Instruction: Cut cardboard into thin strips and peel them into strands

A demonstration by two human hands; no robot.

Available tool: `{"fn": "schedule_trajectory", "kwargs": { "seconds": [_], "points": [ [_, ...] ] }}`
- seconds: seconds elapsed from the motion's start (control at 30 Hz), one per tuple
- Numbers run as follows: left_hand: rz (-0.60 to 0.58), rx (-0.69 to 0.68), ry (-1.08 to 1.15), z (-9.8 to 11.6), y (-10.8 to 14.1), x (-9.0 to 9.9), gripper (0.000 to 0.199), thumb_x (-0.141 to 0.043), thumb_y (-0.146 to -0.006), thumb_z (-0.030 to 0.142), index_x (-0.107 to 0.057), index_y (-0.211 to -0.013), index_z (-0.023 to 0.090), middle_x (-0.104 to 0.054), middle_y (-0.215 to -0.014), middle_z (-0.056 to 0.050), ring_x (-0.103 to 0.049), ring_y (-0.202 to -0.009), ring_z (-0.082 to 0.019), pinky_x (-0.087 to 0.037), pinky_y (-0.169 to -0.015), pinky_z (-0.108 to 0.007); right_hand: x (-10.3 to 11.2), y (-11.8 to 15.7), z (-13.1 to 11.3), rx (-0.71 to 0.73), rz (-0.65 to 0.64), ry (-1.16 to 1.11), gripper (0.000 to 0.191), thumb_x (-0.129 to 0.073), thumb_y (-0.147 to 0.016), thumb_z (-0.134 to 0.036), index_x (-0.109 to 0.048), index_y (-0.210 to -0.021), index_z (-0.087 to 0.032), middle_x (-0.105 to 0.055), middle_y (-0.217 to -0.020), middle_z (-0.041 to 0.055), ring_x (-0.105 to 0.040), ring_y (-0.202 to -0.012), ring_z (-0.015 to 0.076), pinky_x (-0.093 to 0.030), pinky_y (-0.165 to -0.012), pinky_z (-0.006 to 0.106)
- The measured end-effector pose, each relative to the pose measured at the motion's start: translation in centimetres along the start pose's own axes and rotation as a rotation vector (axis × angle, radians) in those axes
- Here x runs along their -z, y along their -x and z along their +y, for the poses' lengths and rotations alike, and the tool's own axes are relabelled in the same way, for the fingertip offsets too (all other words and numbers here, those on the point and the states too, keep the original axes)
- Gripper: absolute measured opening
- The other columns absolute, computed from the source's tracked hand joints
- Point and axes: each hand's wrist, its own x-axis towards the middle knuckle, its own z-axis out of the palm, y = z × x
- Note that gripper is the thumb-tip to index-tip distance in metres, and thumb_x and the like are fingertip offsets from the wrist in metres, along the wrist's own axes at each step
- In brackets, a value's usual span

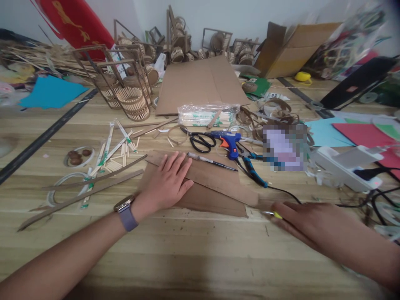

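While I view this remotely, my left hand [170,181] lies flat, fingers spread, on the cardboard strip [220,185] | my right hand [315,223] clenches a yellow tool [276,215], metal tip [267,213] just beside the strip's right end | strip lies left of that grip, its long axis slanting toward it

On the bench [187,258], a glue gun [231,144] lies between scissors [196,133] and pliers [253,171]. Behind them sits a packet [200,118] of sticks in clear plastic. Loose sticks [110,148] are scattered to the left, some in paper sleeves, near brown balls [75,158] lying inside a white ring [91,159]. Slatted baskets [133,104] stand further back, with more of them along the wall [200,12], and blue paper [51,92] spreads at the far left. At the right are a power strip [343,166], red paper [356,131] and, farther back, an open box [292,52]
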Motion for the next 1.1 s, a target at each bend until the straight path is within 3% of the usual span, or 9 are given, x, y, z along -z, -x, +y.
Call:
{"fn": "schedule_trajectory", "kwargs": {
  "seconds": [0.17,0.33,0.47,1.1],
  "points": [
    [0.024,0.008,0.057,-0.1,0.0,-0.1,0.061,-0.031,-0.103,0.045,-0.036,-0.149,0.005,-0.037,-0.154,-0.021,-0.025,-0.146,-0.036,-0.02,-0.119,-0.055,1.4,-3.1,-3.2,0.137,-0.046,-0.024,0.012,-0.047,-0.098,-0.028,-0.058,-0.098,-0.022,-0.072,-0.072,0.0009,-0.065,-0.052,0.0159,-0.028,-0.044,0.03],
    [0.058,0.035,0.171,-0.6,-0.1,0.0,0.059,-0.026,-0.104,0.043,-0.035,-0.148,0.004,-0.04,-0.152,-0.021,-0.027,-0.146,-0.034,-0.024,-0.119,-0.053,2.5,-8.1,-8.4,0.147,-0.077,-0.007,0.011,-0.053,-0.095,-0.026,-0.058,-0.09,-0.018,-0.071,-0.068,0.0031,-0.067,-0.057,0.0171,-0.019,-0.045,0.03],
    [0.06,0.074,0.288,-0.9,-0.2,0.3,0.057,-0.023,-0.105,0.042,-0.035,-0.147,0.007,-0.042,-0.151,-0.019,-0.029,-0.145,-0.032,-0.027,-0.119,-0.052,3.6,-10.8,-10.7,0.124,-0.162,0.017,0.012,-0.057,-0.095,-0.027,-0.062,-0.092,-0.016,-0.073,-0.072,0.0067,-0.068,-0.059,0.0187,-0.019,-0.044,0.03],
    [0.037,0.067,0.264,-0.8,-0.3,0.1,0.057,-0.028,-0.104,0.042,-0.036,-0.147,0.006,-0.041,-0.152,-0.017,-0.027,-0.146,-0.032,-0.024,-0.12,-0.051,4.1,-11.3,-11.4,0.159,-0.204,0.103,0.003,-0.058,-0.091,-0.017,-0.061,-0.091,-0.018,-0.073,-0.071,0.007,-0.071,-0.06,0.0218,-0.018,-0.043,0.027]
  ]
}}
